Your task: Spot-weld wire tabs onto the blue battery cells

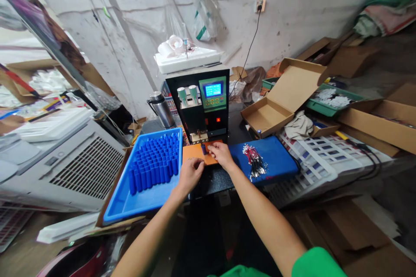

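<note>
Scuffed whitewashed wall [240, 26] backs the workplace, and a black spot welder [198, 114] with a lit display stands before it. On the orange platform [191, 153] at the welder's foot, one blue cylindrical cell [204, 149] stands upright, just in front of the electrodes, probably so that its end faces up to them. Right of the cell, the right hand [220, 152] brings thumb and forefinger close to it, perhaps to steady it; whether they touch it or pinch something small, I cannot tell. The left hand [192, 172] rests low at the platform's front edge, fingers loosely curled, any grip hidden. Left of the welder, a blue plastic tray [121, 204] holds upright cells [152, 164] in close rows, likely to keep them standing and within easy reach. To its right, red and black wire leads [255, 162] lie bunched on a blue box [281, 160], seemingly handy for the right hand.
</note>
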{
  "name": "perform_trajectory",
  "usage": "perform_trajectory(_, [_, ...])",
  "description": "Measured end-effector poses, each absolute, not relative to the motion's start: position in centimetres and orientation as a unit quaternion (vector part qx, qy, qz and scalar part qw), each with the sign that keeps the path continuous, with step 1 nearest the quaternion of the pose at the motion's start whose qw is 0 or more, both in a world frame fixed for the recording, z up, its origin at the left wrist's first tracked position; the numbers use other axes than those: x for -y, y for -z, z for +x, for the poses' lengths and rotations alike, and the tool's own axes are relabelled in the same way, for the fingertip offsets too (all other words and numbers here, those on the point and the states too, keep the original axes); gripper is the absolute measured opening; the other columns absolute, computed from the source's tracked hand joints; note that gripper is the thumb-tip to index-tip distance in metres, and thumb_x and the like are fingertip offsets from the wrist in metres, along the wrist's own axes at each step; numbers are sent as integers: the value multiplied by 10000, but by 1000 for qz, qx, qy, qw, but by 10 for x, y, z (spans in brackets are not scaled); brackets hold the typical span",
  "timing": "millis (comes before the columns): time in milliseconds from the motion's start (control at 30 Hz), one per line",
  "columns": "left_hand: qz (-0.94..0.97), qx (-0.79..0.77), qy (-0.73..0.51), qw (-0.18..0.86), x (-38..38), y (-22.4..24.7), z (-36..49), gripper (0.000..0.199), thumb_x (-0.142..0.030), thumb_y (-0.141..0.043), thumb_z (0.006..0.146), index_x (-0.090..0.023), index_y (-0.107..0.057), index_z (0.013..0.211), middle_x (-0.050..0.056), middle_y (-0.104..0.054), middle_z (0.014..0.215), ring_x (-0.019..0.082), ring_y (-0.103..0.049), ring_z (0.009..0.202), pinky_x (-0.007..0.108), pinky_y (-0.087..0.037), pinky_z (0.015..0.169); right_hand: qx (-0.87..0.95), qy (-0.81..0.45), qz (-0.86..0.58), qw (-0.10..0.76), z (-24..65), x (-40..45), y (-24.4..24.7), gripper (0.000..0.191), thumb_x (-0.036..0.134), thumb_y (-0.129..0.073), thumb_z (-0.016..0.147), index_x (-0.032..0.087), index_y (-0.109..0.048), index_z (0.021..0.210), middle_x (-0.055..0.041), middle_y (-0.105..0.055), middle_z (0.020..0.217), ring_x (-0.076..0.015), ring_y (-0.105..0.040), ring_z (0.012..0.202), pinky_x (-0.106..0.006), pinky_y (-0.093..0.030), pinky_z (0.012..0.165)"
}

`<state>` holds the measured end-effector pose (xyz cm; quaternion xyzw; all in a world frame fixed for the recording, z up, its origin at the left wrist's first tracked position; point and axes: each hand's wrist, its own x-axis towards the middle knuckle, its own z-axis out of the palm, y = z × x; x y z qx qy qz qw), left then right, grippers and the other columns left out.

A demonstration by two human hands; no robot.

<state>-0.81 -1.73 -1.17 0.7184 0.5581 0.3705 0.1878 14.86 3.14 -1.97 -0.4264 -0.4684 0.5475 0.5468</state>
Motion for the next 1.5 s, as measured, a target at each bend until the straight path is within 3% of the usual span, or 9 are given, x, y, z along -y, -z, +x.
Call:
perform_trajectory(200, [709,-553,-377,224,7,8,-8,199,-322,-560,819,-182,-683,749,14,-680,687,136,-555,567,255,-430,561,583,-547,-356,484,156,-27,17,244,393,-711,654,162,-644,696,16,-607,624,-108,-511,564,-219,-405,542])
perform_trajectory(367, [728,-529,-373,225,5,6,-8,182,-307,-544,839,-183,-661,776,22,-669,712,158,-587,659,262,-468,612,594,-546,-351,475,157,-27,20,238,397,-697,678,163,-651,687,17,-610,619,-115,-520,571,-231,-406,557])
perform_trajectory(500, [762,-502,-375,165,9,8,-14,155,-232,-549,824,-187,-675,901,71,-673,943,208,-626,914,348,-514,848,549,-577,-360,486,161,-26,18,231,398,-697,662,178,-625,665,41,-549,541,-101,-456,480,-219,-344,473])
perform_trajectory(667, [816,-457,-316,161,-1,16,-17,500,-141,-559,783,-216,-602,1276,139,-527,1355,296,-485,1289,454,-427,1060,480,-621,-354,509,166,-23,15,228,387,-688,647,181,-594,638,41,-533,530,-80,-410,439,-200,-269,418])
perform_trajectory(767, [820,-455,-305,163,-11,21,-12,527,-123,-543,786,-205,-577,1306,144,-569,1266,279,-551,1171,436,-465,1004,460,-633,-342,521,167,-23,15,228,373,-693,646,178,-578,618,42,-527,525,-71,-400,432,-192,-258,408])
perform_trajectory(967, [797,-473,-327,187,-8,21,-6,434,-169,-527,817,-199,-605,1243,45,-606,834,189,-576,777,321,-501,760,424,-651,-332,535,169,-26,18,243,371,-712,648,178,-566,626,44,-530,539,-65,-405,424,-185,-249,391])
perform_trajectory(1233, [695,-514,-393,314,-13,6,-9,315,-430,-593,843,-157,-699,956,20,-673,761,172,-607,702,279,-487,682,403,-635,-354,556,164,-29,19,247,377,-712,649,175,-570,641,53,-521,543,-57,-397,429,-182,-239,393])
perform_trajectory(1367, [701,-516,-376,319,-27,5,-11,303,-447,-621,806,-150,-675,793,7,-627,678,161,-570,646,273,-461,636,401,-621,-371,562,162,-30,19,242,379,-703,650,174,-573,648,55,-515,533,-56,-396,430,-182,-239,391])
perform_trajectory(1500, [707,-505,-381,316,-34,9,-9,293,-439,-605,807,-151,-664,801,17,-649,719,168,-591,696,282,-472,678,394,-616,-377,569,161,-31,18,243,379,-707,649,175,-576,647,53,-514,524,-56,-386,429,-185,-234,393])
